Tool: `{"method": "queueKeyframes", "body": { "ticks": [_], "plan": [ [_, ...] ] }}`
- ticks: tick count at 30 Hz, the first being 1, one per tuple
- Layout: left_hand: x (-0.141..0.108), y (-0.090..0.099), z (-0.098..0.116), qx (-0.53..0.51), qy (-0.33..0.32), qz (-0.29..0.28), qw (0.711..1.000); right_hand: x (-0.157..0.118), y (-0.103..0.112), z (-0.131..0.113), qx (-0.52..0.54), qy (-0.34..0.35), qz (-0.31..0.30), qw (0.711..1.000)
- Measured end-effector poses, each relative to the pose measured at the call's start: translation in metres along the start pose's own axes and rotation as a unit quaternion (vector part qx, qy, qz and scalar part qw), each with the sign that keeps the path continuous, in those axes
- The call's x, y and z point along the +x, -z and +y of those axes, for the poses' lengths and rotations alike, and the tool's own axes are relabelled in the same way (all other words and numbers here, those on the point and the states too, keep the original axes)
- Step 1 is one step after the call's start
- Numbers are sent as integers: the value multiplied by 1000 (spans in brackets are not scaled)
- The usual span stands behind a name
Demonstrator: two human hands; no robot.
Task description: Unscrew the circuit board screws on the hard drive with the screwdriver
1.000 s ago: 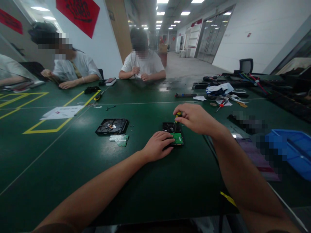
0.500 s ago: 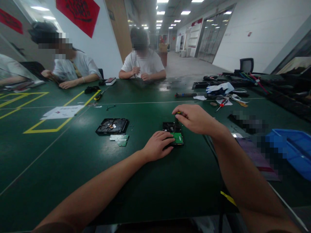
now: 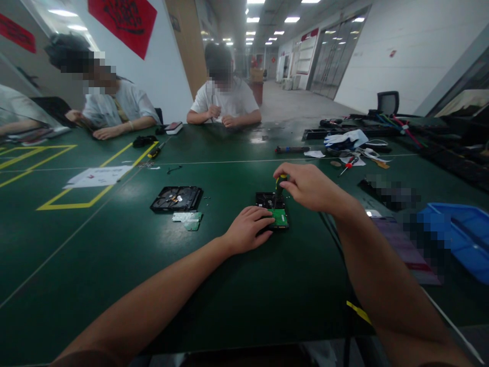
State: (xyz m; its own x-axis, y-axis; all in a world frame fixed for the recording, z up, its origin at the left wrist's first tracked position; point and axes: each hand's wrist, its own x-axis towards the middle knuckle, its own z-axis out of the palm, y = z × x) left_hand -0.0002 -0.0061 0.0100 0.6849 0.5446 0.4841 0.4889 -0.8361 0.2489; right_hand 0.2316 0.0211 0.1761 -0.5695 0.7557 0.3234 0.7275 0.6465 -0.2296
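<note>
A black hard drive point(image 3: 263, 198) with a green circuit board point(image 3: 280, 218) lies on the green table in front of me. My left hand point(image 3: 250, 229) grips it from the left, fingers over the board and thumb along the near edge. Above the drive's far part, my right hand point(image 3: 301, 186) holds a screwdriver point(image 3: 279, 187) with a yellow and black handle, nearly upright. Its tip comes down near the board's far edge; the exact contact is too small to tell. To the left rest a second black hard drive point(image 3: 178, 199) and a loose circuit board point(image 3: 189, 220), with several tiny screws point(image 3: 207, 198) beside them.
At right are a blue bin point(image 3: 458, 239), a purple sheet point(image 3: 401, 244) and a red screwdriver point(image 3: 348, 164). White gloves point(image 3: 346, 138) and cables lie farther back. Paper point(image 3: 97, 176) and another yellow screwdriver point(image 3: 156, 149) lie left. Two people sit across the table, another at far left.
My right hand has turned and its fingers have shifted on the screwdriver, so more of the handle shows. My left hand and the hard drive have stayed in place.
</note>
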Motion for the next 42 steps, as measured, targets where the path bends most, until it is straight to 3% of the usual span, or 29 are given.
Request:
{"method": "queueKeyframes", "body": {
  "ticks": [9, 22, 29, 42],
  "plan": [
    [0, 2, 1, -5, 3, -2, 1000, 0, 1, -1, -17, -15, 5, 1000],
    [0, 0, 0, 2, -1, 3, 1000, 2, 0, -3, 1, 16, 24, 1000],
    [0, 0, 0, -4, 3, -3, 1000, 2, 1, -2, 23, 23, 3, 999],
    [0, 0, 1, -5, 4, 6, 1000, 0, 2, -3, -19, -19, 13, 1000]
  ]
}}
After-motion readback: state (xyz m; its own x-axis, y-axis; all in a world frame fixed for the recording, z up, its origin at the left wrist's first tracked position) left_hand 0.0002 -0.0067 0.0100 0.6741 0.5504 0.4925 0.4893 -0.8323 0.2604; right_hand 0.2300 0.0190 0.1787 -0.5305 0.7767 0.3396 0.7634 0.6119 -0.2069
